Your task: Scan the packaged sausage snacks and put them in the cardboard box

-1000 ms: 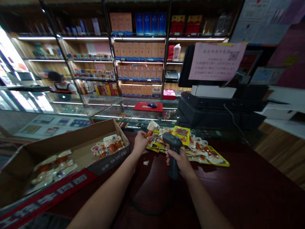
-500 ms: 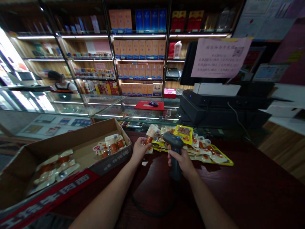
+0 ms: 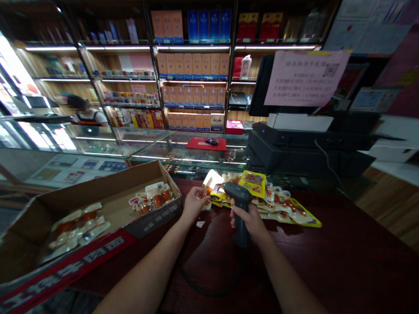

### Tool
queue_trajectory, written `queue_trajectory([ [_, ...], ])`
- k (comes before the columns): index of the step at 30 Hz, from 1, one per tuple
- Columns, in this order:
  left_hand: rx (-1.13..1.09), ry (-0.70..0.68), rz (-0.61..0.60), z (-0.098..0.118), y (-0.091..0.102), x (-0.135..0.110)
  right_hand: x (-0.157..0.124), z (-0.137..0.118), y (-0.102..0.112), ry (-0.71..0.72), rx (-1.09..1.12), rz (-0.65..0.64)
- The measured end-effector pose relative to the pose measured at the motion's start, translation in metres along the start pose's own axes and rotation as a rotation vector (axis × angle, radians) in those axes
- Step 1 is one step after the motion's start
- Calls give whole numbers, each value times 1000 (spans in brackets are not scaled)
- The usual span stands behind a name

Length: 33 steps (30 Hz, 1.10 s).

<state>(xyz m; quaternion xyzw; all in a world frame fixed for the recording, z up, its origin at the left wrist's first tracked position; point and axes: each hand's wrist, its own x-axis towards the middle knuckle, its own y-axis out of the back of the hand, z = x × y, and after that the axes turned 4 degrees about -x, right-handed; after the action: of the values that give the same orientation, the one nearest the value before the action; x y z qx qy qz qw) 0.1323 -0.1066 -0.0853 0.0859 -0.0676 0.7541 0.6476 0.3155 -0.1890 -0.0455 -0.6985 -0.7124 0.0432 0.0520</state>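
Note:
My left hand (image 3: 195,201) is closed on a vacuum-sealed snack pack (image 3: 212,179), pale at the top with reddish-brown food lower down; a bright glare lies on it. In my right hand (image 3: 248,218) is a dark handheld barcode scanner (image 3: 241,196), its head turned toward the pack. The scanner's cable (image 3: 209,293) loops over the dark red tabletop. Behind both hands lies a heap of similar packs (image 3: 278,203), with a yellow-edged packet (image 3: 252,184) on top. A small white scrap (image 3: 200,224) rests below my left hand.
At left stands an open cardboard box (image 3: 108,192) holding several sealed packs (image 3: 153,198). Beyond the table are a glass counter (image 3: 144,148), a red mat (image 3: 196,143) with a computer mouse (image 3: 211,141), a monitor (image 3: 260,87) and shelves of boxes. A person (image 3: 88,117) is behind the far-left counter.
The pack in my left hand has tilted, and its pale part now shines brightly. My right hand and the scanner stay almost in place. The view has shifted slightly.

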Motion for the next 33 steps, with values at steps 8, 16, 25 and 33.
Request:
queue_trajectory([
  [8, 96, -20, -5, -2, 2, 1, 0, 1, -1, -1, 7, 15],
  [16, 155, -40, 14, 6, 0, -4, 0, 5, -3, 8, 4, -3],
  [25, 207, -171, 192, 68, 41, 5, -6, -10, -37, -48, 83, -126],
  [33, 560, -106, 476, 90, 114, -2, -3, -30, -81, -13, 52, -270],
])
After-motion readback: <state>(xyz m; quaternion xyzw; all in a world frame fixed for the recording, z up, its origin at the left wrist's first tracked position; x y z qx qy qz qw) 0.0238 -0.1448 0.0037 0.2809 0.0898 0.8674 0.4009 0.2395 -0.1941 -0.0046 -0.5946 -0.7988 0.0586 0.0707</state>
